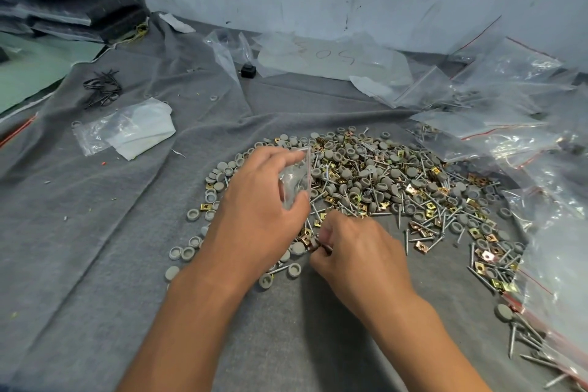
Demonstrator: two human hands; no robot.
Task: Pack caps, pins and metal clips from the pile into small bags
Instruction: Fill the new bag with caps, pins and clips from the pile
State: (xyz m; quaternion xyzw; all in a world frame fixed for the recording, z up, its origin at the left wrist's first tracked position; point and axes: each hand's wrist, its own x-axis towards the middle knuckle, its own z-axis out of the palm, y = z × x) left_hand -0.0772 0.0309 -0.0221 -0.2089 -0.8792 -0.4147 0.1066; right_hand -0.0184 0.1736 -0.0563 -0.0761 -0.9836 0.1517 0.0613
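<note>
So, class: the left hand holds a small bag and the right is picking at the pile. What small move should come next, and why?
Probably lift the right hand to the bag and drop its pieces in. The left hand holds the bag up just above it, and the right hand's fingers are curled around small parts at the near edge of the pile.

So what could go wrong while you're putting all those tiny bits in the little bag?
The left hand holds the small bag above the pile, so bits that miss its narrow mouth would probably drop back in. The right hand is pinching several small pieces at once; one might slip out. Loose pins lie close to the big bags on the right, where they could get hidden or poke the plastic.
</note>
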